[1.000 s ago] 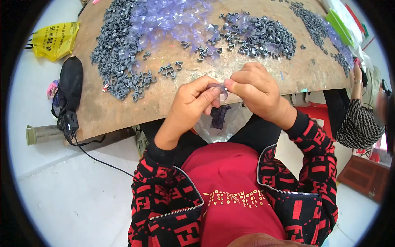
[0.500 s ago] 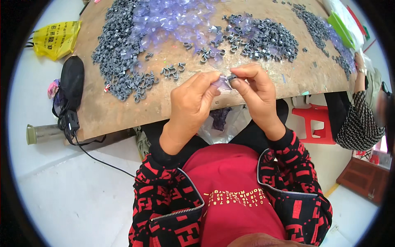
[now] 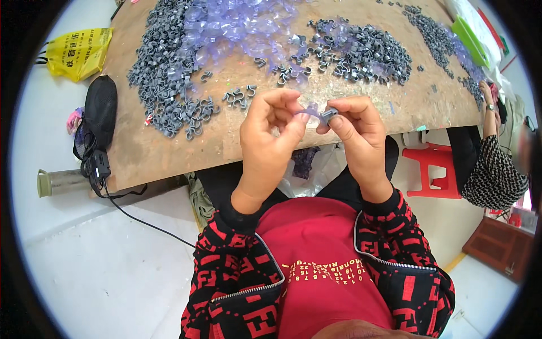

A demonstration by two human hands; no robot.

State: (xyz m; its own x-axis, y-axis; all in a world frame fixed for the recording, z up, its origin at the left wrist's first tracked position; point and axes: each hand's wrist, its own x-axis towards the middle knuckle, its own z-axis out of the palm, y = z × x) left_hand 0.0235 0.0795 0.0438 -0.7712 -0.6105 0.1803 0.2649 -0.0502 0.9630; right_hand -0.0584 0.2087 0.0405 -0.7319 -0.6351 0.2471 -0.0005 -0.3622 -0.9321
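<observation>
Just above the table's near edge, my left hand (image 3: 270,135) pinches a clear purplish suction cup (image 3: 312,111) between thumb and fingers. My right hand (image 3: 361,133) grips a small grey plastic clip (image 3: 329,114) with thumb and forefinger. The clip is up against the cup's right side; whether the two are joined I cannot tell. Beyond my hands lie a heap of grey clips (image 3: 367,53), a pile of clear purple suction cups (image 3: 237,28) and, to the left, another large heap of grey clips (image 3: 161,62).
The heaps rest on a worn wooden table (image 3: 226,144). At its left edge are a yellow bag (image 3: 79,53), a black pouch (image 3: 100,107) with a cable and a bottle (image 3: 62,183). A red stool (image 3: 432,169) and another person (image 3: 491,169) are at the right.
My left hand has turned and its fingers have spread somewhat, so more of the suction cup shows. Both hands have shifted slightly right. The other person's hand has moved at the table edge.
</observation>
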